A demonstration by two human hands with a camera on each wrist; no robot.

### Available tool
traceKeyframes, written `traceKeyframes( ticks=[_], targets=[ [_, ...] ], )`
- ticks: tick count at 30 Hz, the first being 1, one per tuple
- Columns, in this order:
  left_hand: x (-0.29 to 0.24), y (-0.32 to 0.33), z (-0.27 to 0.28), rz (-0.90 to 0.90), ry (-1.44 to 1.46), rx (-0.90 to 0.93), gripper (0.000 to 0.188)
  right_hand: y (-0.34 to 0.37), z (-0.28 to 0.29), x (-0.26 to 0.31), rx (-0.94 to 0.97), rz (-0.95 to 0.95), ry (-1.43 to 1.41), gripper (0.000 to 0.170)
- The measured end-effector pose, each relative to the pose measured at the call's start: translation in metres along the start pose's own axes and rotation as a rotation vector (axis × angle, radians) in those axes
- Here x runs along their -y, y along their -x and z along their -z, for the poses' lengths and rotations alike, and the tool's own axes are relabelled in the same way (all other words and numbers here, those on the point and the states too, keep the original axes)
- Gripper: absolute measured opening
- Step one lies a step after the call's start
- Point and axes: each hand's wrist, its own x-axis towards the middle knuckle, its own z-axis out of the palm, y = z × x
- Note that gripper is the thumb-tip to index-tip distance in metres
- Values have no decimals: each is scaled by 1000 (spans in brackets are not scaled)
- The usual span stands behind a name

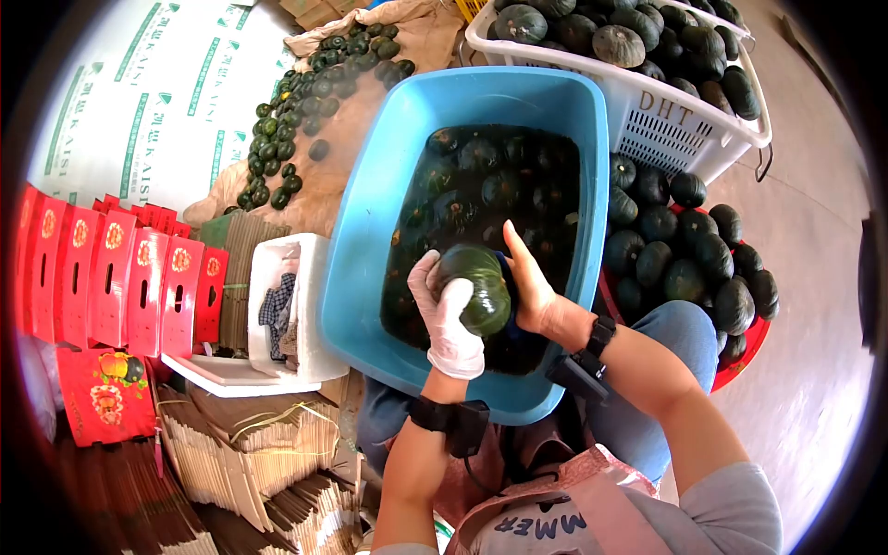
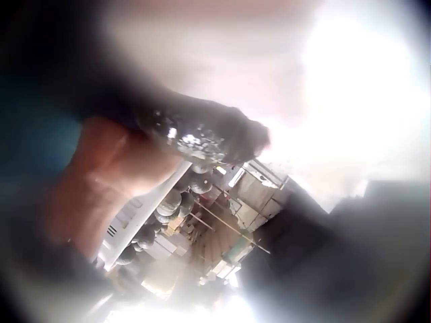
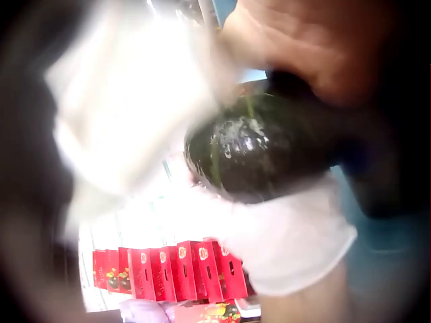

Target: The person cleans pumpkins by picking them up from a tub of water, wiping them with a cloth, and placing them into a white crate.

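In the head view, my left hand (image 1: 449, 319), in a white glove, grips a wet green squash (image 1: 476, 289) over the blue tub, its thumb and fingers curled round the squash's left side. My bare right hand (image 1: 535, 289) holds a dark blue cloth (image 1: 511, 287) against the right side, thumb pointing up; its other fingers are mostly hidden. The right wrist view shows the glossy squash (image 3: 249, 148) between the white glove (image 3: 289, 235) and the bare hand (image 3: 310, 40). The left wrist view is blurred, with the squash (image 2: 195, 134) beside the bare hand (image 2: 114, 161).
The blue tub (image 1: 356, 268) contains dark water and several squashes. Right of it are a white crate (image 1: 689, 129) and a red basin (image 1: 754, 347), both full of squashes. Small squashes (image 1: 268, 148) lie on brown sheeting. Red boxes (image 1: 111, 268), a foam box (image 1: 310, 310) and folded cardboard (image 1: 217, 462) stand left.
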Motion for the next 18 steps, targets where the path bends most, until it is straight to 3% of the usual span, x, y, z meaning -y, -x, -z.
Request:
traceKeyframes(
  ticks=[3, 6, 7, 9, 11, 12, 13, 15, 17, 18],
  targets=[
    [3, -9, 10, 57, 214, 72, 48, 17, -14, 2, -27, 60, -23, 75],
    [-16, -17, 21, 61, -167, 323, 53, 8, 8, 6, -98, 104, 67, 71],
    [-26, -18, 24, 121, -325, 328, 52, 5, 15, 8, -145, 156, 146, 70],
    [-50, -16, 13, 489, -562, 221, 53, 7, 8, 13, -226, 247, 282, 60],
    [-43, -11, 15, 426, -427, 343, 45, 2, 9, 13, -178, 447, 819, 50],
    [-38, -11, 14, 388, -365, 339, 44, 4, 5, 11, -188, 516, 869, 44],
    [-33, -9, 13, 348, -303, 334, 44, -8, 18, 6, -230, 459, 708, 61],
    [-4, -3, 22, 96, -565, 223, 52, 1, 6, 6, -254, 353, 358, 60],
    [5, -1, 24, -390, -860, 259, 70, 2, 7, 5, -158, 143, 30, 66],
    [9, 1, 30, -523, -959, 257, 75, 4, 7, 1, -172, 129, -16, 70]
  ],
)
